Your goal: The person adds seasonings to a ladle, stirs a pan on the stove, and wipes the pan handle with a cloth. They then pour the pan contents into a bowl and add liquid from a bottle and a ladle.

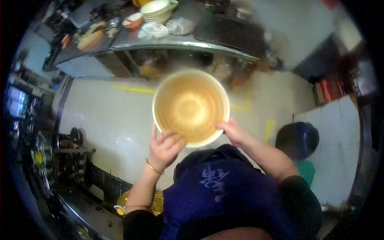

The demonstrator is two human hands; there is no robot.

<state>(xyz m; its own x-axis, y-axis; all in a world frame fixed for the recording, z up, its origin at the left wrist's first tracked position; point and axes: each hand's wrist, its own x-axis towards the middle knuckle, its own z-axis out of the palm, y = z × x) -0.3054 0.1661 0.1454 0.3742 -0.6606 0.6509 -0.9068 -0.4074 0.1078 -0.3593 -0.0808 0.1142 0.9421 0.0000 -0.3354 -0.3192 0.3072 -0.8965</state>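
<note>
A deep round tub (191, 110) with a cream rim and a tan, stained-looking inside is held up in front of my body, its open top facing me. I see nothing loose inside it; its outer underside is hidden. My left hand (166, 149), with a gold bangle at the wrist, grips the lower left rim, its fingers reaching over onto the inner wall. On the lower right, my right hand (233, 132) is closed on the rim with the thumb on top and the other fingers mostly hidden behind.
Ahead runs a metal counter (176, 43) with stacked bowls (156, 12), an orange bowl (133, 21) and plastic bags (153, 31). A dark round bin (298, 140) stands at right. Yellow tape (134, 89) marks the floor. Behind my left arm is a jug of yellow oil (158, 203).
</note>
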